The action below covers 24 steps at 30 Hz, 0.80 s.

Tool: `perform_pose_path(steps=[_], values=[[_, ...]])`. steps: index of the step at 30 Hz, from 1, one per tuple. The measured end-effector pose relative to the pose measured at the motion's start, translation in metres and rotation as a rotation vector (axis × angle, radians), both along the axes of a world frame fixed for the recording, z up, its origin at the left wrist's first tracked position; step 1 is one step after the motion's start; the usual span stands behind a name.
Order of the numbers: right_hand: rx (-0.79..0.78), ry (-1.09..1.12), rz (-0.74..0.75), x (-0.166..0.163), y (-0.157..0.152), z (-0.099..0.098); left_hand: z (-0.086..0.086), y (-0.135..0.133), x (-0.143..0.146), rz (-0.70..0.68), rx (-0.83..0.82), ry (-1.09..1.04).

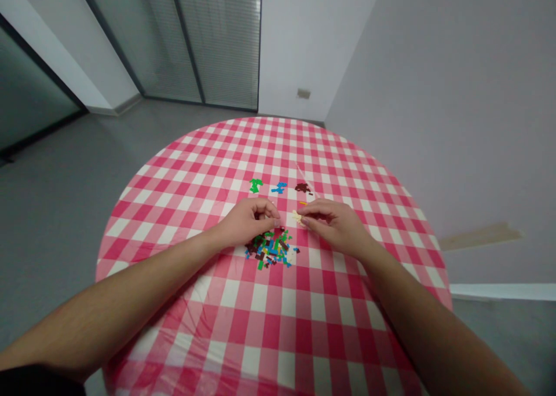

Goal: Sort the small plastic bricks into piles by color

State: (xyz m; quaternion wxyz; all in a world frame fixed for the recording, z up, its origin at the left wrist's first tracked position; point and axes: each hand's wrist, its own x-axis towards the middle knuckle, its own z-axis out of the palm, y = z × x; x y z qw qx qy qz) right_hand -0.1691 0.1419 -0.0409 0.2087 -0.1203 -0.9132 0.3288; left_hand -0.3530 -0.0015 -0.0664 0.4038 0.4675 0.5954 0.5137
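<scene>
A mixed heap of small coloured bricks (271,250) lies on the round table with a red and white check cloth (269,326). My left hand (247,221) rests just above the heap, its fingers curled in a pinch on something I cannot make out. My right hand (334,222) is beside it, fingers pinched on a small pale yellow piece (296,216). Farther back lie three sorted little groups: green bricks (255,184), blue bricks (279,187) and dark brown bricks (303,187).
A tiny orange piece (303,203) lies near the brown group. The table stands in a room corner, with a grey floor on the left, blinds behind glass at the back and a plain wall on the right.
</scene>
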Motion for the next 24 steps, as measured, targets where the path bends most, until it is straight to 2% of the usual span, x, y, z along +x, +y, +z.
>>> perform_pose_path(steps=[6, 9, 20, 24], values=[[-0.347, -0.018, -0.113, -0.001, -0.001, -0.007, 0.001, 0.001, 0.000, -0.001, -0.008, 0.003], [-0.442, -0.010, -0.132, -0.001, 0.001, -0.007, 0.002, 0.000, 0.000, 0.002, -0.009, 0.003], [-0.525, 0.020, -0.160, 0.000, 0.004, -0.006, -0.001, 0.000, -0.001, 0.000, 0.003, 0.019], [-0.401, -0.085, -0.202, 0.004, 0.017, -0.004, 0.001, -0.001, 0.000, 0.004, -0.012, 0.016]])
